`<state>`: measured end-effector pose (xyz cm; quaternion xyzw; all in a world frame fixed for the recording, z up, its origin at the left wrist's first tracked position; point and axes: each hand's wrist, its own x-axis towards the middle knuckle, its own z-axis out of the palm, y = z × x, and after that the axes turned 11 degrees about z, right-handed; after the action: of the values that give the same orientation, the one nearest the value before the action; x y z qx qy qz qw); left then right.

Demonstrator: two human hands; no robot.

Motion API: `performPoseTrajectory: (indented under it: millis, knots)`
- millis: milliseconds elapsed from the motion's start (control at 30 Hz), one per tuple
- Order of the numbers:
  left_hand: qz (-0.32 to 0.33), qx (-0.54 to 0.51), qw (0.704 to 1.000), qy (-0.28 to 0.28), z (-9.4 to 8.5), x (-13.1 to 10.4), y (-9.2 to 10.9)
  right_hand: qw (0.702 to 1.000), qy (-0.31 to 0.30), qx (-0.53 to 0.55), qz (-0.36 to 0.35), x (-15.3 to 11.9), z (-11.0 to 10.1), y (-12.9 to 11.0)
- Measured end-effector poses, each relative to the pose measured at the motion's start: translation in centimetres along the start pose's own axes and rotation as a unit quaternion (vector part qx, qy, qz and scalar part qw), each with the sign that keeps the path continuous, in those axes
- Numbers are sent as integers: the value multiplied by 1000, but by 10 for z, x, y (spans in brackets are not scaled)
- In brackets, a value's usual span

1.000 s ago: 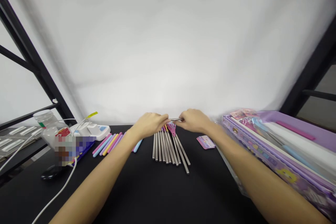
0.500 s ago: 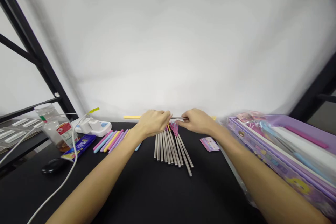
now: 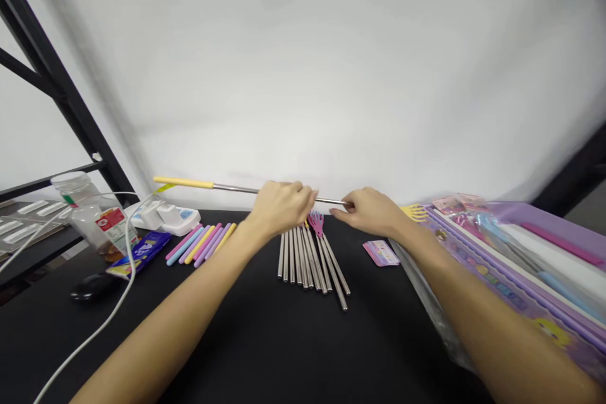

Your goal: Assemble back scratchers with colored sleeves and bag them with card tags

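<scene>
A telescopic back scratcher with a yellow handle (image 3: 184,182) and a metal rod (image 3: 237,189) stretches across in front of me, slightly tilted. Its yellow claw head (image 3: 415,213) shows past my right wrist. My left hand (image 3: 283,205) is closed around the rod in the middle. Farther right, the fingers of my right hand (image 3: 368,209) pinch the rod. Below them, several metal rods (image 3: 307,262) lie fanned out on the black table (image 3: 293,347), one with a pink claw head (image 3: 317,223). Several pastel handles (image 3: 201,244) lie side by side to the left.
On the left are a plastic jar (image 3: 92,214), a power strip (image 3: 177,219), a blue packet (image 3: 149,251), a black mouse (image 3: 95,288) and a white cable (image 3: 120,303). A small card (image 3: 381,253) lies right of the rods. A purple box (image 3: 540,218) with packaged scratchers fills the right side.
The back scratcher has been drawn out longer: its yellow handle reaches farther left and higher, and its yellow claw now shows at the right. My right hand has shifted slightly right.
</scene>
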<state>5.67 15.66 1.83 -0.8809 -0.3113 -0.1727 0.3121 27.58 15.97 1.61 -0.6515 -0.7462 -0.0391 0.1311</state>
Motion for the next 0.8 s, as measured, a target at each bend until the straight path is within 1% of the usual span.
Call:
performPoseTrajectory:
  millis: [100, 200, 300, 400, 467, 500, 567, 667, 800]
  knots:
    - [-17, 9, 1000, -20, -2, -9, -22, 1000, -2, 10, 4, 3, 0, 11]
    - [-57, 32, 998, -9, -3, -15, -39, 999, 33, -27, 27, 5, -5, 22]
    - [-93, 55, 994, 7, -3, -16, -47, 993, 37, -93, 61, 5, -8, 33]
    - [-92, 51, 994, -9, -3, -21, -56, 990, 20, -115, 74, 2, -9, 45]
    - [-121, 61, 991, -7, -5, -28, -64, 988, 21, -117, 100, 1, -10, 53]
    - [-146, 71, 987, -1, -6, -33, -69, 986, 24, -119, 114, 0, -10, 57]
    - [-174, 90, 980, 10, -8, -41, -77, 985, 27, -118, 125, -1, -10, 61]
    - [-178, 95, 979, 8, -11, -47, -83, 989, 31, -99, 103, 0, -10, 61]
    - [-197, 92, 976, 12, -12, -44, -82, 990, 37, -83, 110, 2, -10, 59]
